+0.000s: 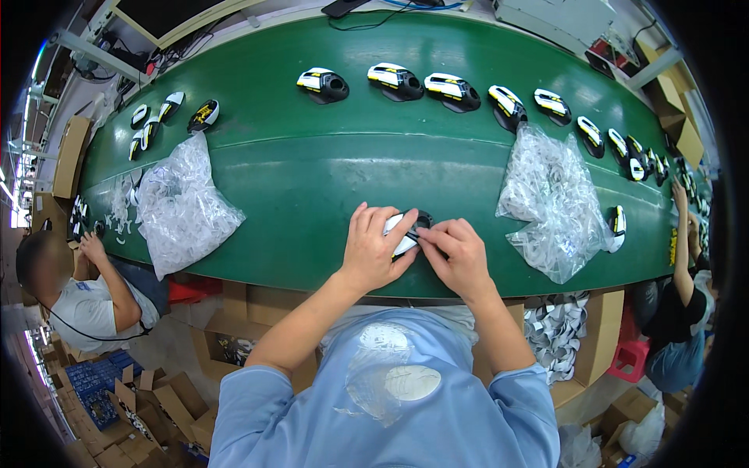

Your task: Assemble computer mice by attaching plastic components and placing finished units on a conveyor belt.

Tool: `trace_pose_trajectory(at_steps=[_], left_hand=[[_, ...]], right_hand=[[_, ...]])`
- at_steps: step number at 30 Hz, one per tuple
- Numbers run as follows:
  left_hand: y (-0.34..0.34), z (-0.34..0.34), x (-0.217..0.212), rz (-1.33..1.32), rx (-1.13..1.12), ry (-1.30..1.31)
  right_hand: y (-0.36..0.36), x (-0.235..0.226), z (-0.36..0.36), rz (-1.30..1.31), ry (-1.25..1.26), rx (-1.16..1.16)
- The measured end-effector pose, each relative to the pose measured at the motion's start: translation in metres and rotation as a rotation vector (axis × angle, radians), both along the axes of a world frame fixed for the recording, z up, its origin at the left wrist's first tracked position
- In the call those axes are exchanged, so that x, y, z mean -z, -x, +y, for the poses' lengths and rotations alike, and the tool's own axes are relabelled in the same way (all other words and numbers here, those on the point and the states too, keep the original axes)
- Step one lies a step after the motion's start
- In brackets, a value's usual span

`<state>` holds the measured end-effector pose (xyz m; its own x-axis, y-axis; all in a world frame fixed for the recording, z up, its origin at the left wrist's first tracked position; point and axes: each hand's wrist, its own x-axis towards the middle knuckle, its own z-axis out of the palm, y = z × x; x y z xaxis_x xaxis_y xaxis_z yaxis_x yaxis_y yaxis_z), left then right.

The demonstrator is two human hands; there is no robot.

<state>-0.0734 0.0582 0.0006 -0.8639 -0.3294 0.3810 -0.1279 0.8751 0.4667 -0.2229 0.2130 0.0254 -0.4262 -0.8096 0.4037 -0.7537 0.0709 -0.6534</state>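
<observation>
Bright, even light — fisheye-bent edges

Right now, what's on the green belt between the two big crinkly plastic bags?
In the head view, between the left bag and the right bag lie both hands, holding a black-and-white part; otherwise bare green belt.

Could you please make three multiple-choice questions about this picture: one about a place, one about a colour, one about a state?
1. Where does the larger clear plastic bag lie from the person's own hands?
A. to their right
B. to their left
C. on the floor

2. What colour is the belt?
A. red
B. green
C. grey

3. How is the black and white part at the near edge?
A. lying untouched
B. inside a bag
C. held by both hands

Answers: 1 A, it lies to the right of the right hand. 2 B, the whole surface is green. 3 C, the left hand and the right hand both grip it.
</observation>
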Motion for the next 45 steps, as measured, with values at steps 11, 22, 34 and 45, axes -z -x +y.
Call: trace_pose_trajectory(at_steps=[11, 22, 34, 45], left_hand=[[0.016, 0.003, -0.012, -0.017, 0.099, 0.093], [-0.001, -0.016, 0.003, -0.064, 0.132, 0.163], [0.006, -0.016, 0.005, -0.109, 0.156, 0.232], [0.006, -0.016, -0.005, -0.110, 0.125, 0.223]], right_hand=[[0.002, -0.012, 0.023, 0.310, -0.209, -0.116], [0.010, 0.043, 0.212, 0.259, 0.241, 0.733], [-0.013, 0.250, 0.449, -0.464, -0.736, 1.255], [0.017, 0.079, 0.366, -0.812, 0.390, 1.206]])
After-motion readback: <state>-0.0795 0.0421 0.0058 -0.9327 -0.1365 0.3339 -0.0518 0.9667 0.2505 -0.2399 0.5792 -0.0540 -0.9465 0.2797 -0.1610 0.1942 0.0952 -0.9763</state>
